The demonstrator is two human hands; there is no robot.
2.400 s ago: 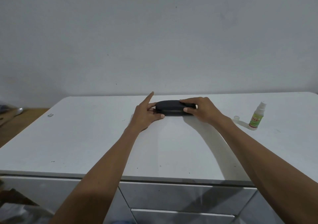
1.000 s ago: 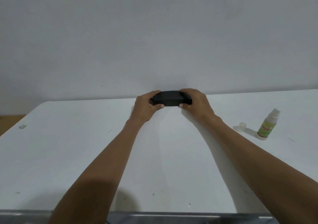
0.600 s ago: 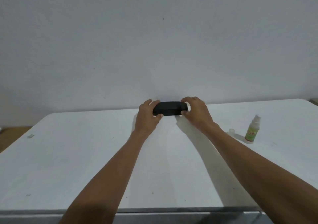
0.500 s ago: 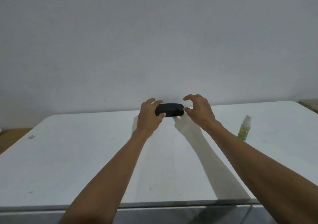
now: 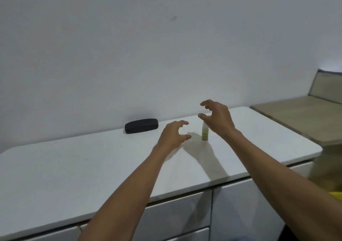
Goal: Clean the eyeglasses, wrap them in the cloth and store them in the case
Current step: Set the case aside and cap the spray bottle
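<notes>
The black eyeglass case (image 5: pixel 141 126) lies closed on the white tabletop (image 5: pixel 74 166), close to the wall. No hand touches it. My left hand (image 5: pixel 173 136) hovers to the right of the case, fingers curled apart and empty. My right hand (image 5: pixel 216 119) is raised further right, above the small spray bottle (image 5: pixel 204 134), fingers spread and holding nothing. The eyeglasses and the cloth are out of sight.
The green-labelled spray bottle stands upright on the tabletop between my hands. White drawers (image 5: pixel 185 213) sit under the table edge. A tan bench or low surface (image 5: pixel 305 116) lies beyond the table's right end. A plain wall stands right behind the case.
Both hands have let go of the case and pulled back to the right. The case stays by the wall. The view has swung right, showing the table's right end.
</notes>
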